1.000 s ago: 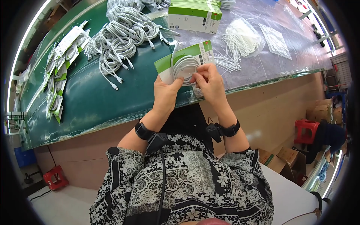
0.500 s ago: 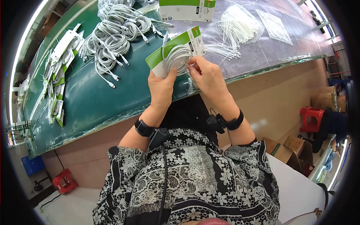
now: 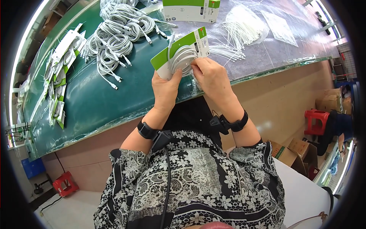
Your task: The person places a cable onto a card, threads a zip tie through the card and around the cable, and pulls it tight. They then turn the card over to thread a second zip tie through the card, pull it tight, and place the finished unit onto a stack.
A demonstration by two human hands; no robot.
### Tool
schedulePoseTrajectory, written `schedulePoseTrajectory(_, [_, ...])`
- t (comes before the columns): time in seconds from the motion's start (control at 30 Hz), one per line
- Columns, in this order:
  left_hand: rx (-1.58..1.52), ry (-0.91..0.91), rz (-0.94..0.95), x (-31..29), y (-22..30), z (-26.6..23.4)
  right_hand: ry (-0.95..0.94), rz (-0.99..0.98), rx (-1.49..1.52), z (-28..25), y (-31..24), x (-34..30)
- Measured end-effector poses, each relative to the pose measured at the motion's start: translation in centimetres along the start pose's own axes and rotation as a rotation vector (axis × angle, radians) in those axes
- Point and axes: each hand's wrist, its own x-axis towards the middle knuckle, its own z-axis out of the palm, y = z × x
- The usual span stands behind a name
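Observation:
A white coiled cable [image 3: 185, 49] lies flat against a green-and-white backing card [image 3: 162, 60], tilted above the table's near edge. My left hand [image 3: 164, 89] grips the card's lower left, its thumb pressing on the coil. At the coil's right side, the thumb and fingertips of my right hand [image 3: 212, 76] are pinched together. Whatever sits between those fingertips is too small to make out. One cable end with its plug [image 3: 171, 40] sticks up past the card's upper left.
Loose coiled cables [image 3: 114, 42] are heaped on the green table mat [image 3: 85, 101]. Carded cables [image 3: 57, 87] lie at far left. Behind the hands is a stack of backing cards [image 3: 189, 10]. White cable ties [image 3: 244, 24] spread to the right, beside a plastic bag [image 3: 280, 28].
Both hands, with the card and cable, have shifted slightly to the right. The right fingertips stay pinched at the coil's right side.

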Motion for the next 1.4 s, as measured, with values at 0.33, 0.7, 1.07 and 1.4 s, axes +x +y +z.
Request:
schedulePoseTrajectory(0.33, [-0.004,-0.006,-0.025,-0.3,-0.1,0.3,0.007,-0.013,-0.03,0.7,0.3,-0.2])
schedulePoseTrajectory(0.7, [0.017,0.021,0.004,0.1,-1.0,0.4,-0.036,-0.01,-0.116,1.9,-0.4,-0.8])
schedulePoseTrajectory(1.07, [0.028,0.021,-0.003,-0.2,-0.8,0.5,0.056,-0.067,-0.189,1.8,-0.5,-0.7])
schedulePoseTrajectory(1.4, [-0.278,-0.093,-0.157,0.2,0.1,-0.6,0.16,-0.207,-0.042,1.4,-0.7,-0.1])
